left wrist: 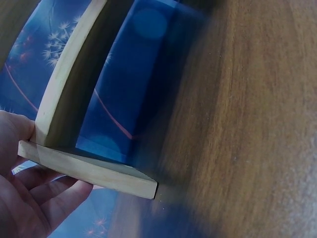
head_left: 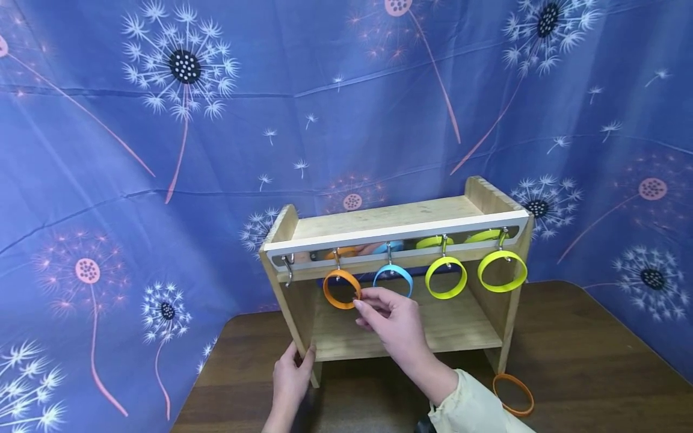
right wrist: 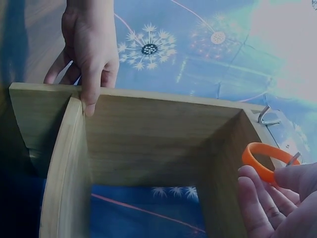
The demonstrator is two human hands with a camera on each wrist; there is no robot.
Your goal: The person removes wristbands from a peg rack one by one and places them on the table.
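My right hand pinches the lower right edge of an orange ring-shaped band between thumb and fingers. This band sits at the second hook from the left on a small wooden rack; the right wrist view shows the hook's tip inside the loop. Low on the rack, my left hand grips the left side panel, thumb on the inner side and fingers outside. The leftmost hook carries no band. Beside the held band hangs a blue band, partly behind my right hand.
Two yellow-green bands hang from the hooks on the right. Another orange band lies on the brown wooden table by the rack's right foot. Behind everything hangs a blue cloth with dandelion prints.
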